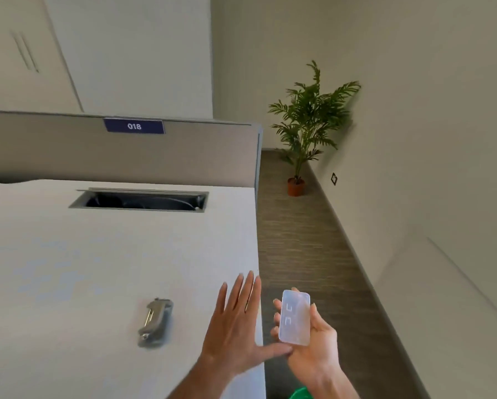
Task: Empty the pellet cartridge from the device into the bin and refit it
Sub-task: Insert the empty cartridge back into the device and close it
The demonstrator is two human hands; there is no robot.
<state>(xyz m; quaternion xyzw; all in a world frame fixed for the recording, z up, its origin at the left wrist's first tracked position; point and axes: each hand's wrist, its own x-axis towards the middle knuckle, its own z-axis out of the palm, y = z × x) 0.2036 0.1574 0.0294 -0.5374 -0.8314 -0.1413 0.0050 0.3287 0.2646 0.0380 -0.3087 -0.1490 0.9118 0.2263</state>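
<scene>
My right hand [313, 347] holds a small translucent white cartridge [295, 317] upright, past the right edge of the white desk [97, 269] and over the carpet. My left hand [235, 321] is flat with fingers spread above the desk's right edge; its thumb reaches toward my right hand. A grey and metal device [155, 322] lies on the desk, left of my left hand. A bit of green [300, 394] shows at the bottom edge under my right wrist; I cannot tell what it is.
A cable slot [139, 200] is cut into the desk near the grey partition [120, 156] that carries a blue "018" label [134, 126]. A potted plant [307, 125] stands on the carpeted aisle [299, 240] by the wall.
</scene>
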